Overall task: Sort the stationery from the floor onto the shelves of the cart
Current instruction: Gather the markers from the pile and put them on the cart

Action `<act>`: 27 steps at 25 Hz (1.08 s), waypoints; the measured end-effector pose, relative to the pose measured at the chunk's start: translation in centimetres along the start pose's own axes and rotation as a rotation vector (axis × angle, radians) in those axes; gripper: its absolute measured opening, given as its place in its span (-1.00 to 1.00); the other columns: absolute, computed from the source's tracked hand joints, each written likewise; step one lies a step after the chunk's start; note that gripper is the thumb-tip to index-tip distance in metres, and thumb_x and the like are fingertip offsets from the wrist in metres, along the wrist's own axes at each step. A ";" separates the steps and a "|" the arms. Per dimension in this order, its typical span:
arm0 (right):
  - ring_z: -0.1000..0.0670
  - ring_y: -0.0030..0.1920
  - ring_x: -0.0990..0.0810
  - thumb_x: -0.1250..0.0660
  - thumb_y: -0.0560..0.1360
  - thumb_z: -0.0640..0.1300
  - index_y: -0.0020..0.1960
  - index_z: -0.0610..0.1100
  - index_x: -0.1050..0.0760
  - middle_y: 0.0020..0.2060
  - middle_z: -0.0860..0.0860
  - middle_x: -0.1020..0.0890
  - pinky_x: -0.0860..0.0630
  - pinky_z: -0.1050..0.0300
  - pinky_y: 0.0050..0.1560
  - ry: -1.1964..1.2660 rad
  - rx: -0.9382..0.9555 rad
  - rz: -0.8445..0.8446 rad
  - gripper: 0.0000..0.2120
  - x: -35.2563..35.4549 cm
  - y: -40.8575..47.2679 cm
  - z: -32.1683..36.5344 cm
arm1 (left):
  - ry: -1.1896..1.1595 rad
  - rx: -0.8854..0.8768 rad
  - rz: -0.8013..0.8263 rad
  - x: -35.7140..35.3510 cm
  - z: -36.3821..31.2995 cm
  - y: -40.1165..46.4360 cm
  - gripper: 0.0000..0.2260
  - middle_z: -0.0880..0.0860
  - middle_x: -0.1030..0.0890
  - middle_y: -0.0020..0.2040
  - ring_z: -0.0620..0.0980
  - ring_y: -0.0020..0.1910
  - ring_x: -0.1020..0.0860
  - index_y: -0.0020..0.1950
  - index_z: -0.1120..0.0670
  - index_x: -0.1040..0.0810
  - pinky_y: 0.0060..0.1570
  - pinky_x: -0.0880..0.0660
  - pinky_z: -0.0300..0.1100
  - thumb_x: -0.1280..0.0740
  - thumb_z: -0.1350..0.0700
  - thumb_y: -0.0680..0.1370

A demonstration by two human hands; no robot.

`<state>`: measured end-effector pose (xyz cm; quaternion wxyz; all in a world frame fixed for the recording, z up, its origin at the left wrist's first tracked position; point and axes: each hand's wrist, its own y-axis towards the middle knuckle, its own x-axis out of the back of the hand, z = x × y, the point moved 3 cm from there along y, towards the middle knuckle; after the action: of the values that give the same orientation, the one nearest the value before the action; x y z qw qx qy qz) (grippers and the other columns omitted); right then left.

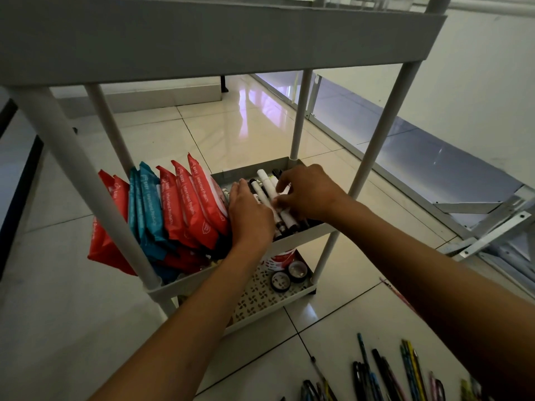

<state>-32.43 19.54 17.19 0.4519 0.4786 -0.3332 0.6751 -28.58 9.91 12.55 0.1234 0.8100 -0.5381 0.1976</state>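
A grey three-tier cart [304,235] stands on the tiled floor. Its middle shelf holds a row of upright red and blue packets [179,209] on the left and several white and black markers [267,188] on the right. My left hand [249,215] lies flat with straight fingers between the packets and the markers, touching the markers. My right hand [304,192] reaches in from the right, and its thumb and fingertips pinch a white marker [285,211]. Several pens and pencils [385,374] lie on the floor at the bottom right.
The bottom shelf holds two tape rolls [288,277] and a red and white tub [282,259], partly hidden. The top shelf [202,39] overhangs both hands, and cart posts [376,134] flank them. A metal frame [477,227] lies along the wall on the right.
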 end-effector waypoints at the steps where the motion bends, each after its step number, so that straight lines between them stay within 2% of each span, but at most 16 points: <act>1: -0.08 -0.02 -0.63 -0.42 0.47 -0.04 0.11 -0.21 -0.59 0.00 -0.12 -0.65 -0.57 0.02 0.09 -0.022 0.004 0.031 -0.70 -0.2 -0.1 0.4 | 0.005 -0.008 -0.002 0.0 0.0 0.0 -0.43 0.09 -0.16 0.55 0.06 0.53 -0.10 0.55 0.15 -0.12 0.47 -0.16 -0.07 -0.17 0.38 0.56; 3: -0.03 -0.12 -0.65 -0.40 0.49 -0.01 0.04 -0.22 -0.59 -0.08 -0.11 -0.67 -0.59 0.12 -0.01 -0.077 -0.001 0.092 -0.71 0.0 0.0 0.4 | -0.005 -0.015 -0.001 0.0 0.2 0.1 -0.43 0.11 -0.19 0.53 0.07 0.52 -0.13 0.54 0.15 -0.14 0.46 -0.18 -0.05 -0.17 0.39 0.55; 5: -0.02 -0.21 -0.65 -0.33 0.54 -0.02 -0.01 -0.23 -0.59 -0.14 -0.13 -0.68 -0.58 0.21 -0.15 0.011 -0.029 0.099 -0.74 0.8 0.8 0.3 | -0.024 -0.010 -0.003 0.0 0.3 0.2 -0.43 0.11 -0.21 0.52 0.09 0.51 -0.16 0.54 0.15 -0.16 0.43 -0.26 0.03 -0.15 0.41 0.54; 6: -0.04 -0.18 -0.64 -0.30 0.56 -0.05 0.02 -0.23 -0.58 -0.11 -0.15 -0.67 -0.57 0.18 -0.14 0.073 -0.039 0.055 -0.76 1.2 1.6 0.3 | -0.027 -0.007 -0.009 0.0 0.2 0.2 -0.43 0.11 -0.22 0.52 0.10 0.50 -0.17 0.53 0.14 -0.17 0.40 -0.30 0.04 -0.14 0.41 0.54; 8: -0.07 0.02 -0.59 -0.25 0.59 -0.08 0.12 -0.19 -0.57 0.02 -0.14 -0.64 -0.50 0.10 0.05 0.066 0.006 -0.023 -0.77 1.4 3.8 0.5 | -0.030 -0.006 -0.019 0.0 0.2 0.1 -0.44 0.11 -0.22 0.52 0.10 0.50 -0.17 0.53 0.14 -0.17 0.39 -0.32 0.05 -0.14 0.41 0.54; 11: -0.11 0.20 -0.49 -0.18 0.61 -0.06 0.22 -0.13 -0.53 0.15 -0.11 -0.58 -0.44 -0.02 0.22 -0.073 0.073 0.044 -0.73 -0.3 6.9 0.9 | -0.029 -0.013 -0.021 -0.2 0.5 0.3 -0.46 0.09 -0.24 0.51 0.10 0.50 -0.17 0.52 0.12 -0.18 0.41 -0.30 0.03 -0.14 0.39 0.55; 14: -0.14 0.26 -0.43 -0.17 0.59 0.10 0.24 -0.08 -0.49 0.20 -0.09 -0.54 -0.39 -0.19 0.25 -0.240 0.044 0.091 -0.65 -1.9 8.7 0.5 | -0.073 -0.041 -0.032 -0.3 0.7 0.5 -0.49 0.11 -0.35 0.43 0.12 0.43 -0.31 0.49 0.11 -0.26 0.34 -0.39 0.07 -0.14 0.37 0.55; 17: -0.13 0.27 -0.40 -0.12 0.60 0.14 0.24 -0.07 -0.49 0.19 -0.09 -0.54 -0.35 -0.18 0.22 -0.349 0.059 0.085 -0.62 -2.2 8.9 0.0 | -0.057 -0.040 -0.036 -0.1 0.4 0.3 -0.48 0.07 -0.29 0.48 0.06 0.48 -0.22 0.51 0.12 -0.21 0.42 -0.28 -0.01 -0.13 0.37 0.56; 19: -0.11 0.26 -0.40 -0.12 0.60 0.13 0.23 -0.06 -0.49 0.16 -0.09 -0.56 -0.36 -0.15 0.20 -0.361 0.106 0.074 -0.63 -2.1 8.4 -0.2 | -0.066 -0.050 -0.043 -0.1 0.4 0.4 -0.48 0.07 -0.29 0.48 0.07 0.47 -0.24 0.52 0.12 -0.21 0.41 -0.30 0.02 -0.13 0.37 0.56; 23: -0.13 0.26 -0.43 -0.10 0.61 0.15 0.34 -0.05 -0.42 0.19 -0.08 -0.57 -0.43 -0.16 0.21 -0.242 0.161 -0.006 -0.58 -1.3 7.5 -1.0 | -0.044 -0.021 -0.050 -0.1 0.5 0.5 -0.45 0.07 -0.23 0.51 0.05 0.51 -0.17 0.53 0.11 -0.18 0.44 -0.25 0.01 -0.14 0.39 0.56; 27: -0.15 0.17 -0.49 -0.06 0.65 0.04 0.18 -0.19 -0.50 0.09 -0.15 -0.57 -0.37 0.05 0.15 -0.293 0.136 0.064 -0.63 -1.0 6.4 -1.8 | -0.027 -0.039 -0.033 0.1 0.4 0.5 -0.42 0.10 -0.21 0.52 0.08 0.50 -0.17 0.53 0.12 -0.17 0.41 -0.29 0.02 -0.13 0.41 0.53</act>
<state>-38.92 18.49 15.53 0.3436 0.5905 -0.3640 0.6331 -28.95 9.49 12.19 0.1353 0.8189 -0.5300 0.1740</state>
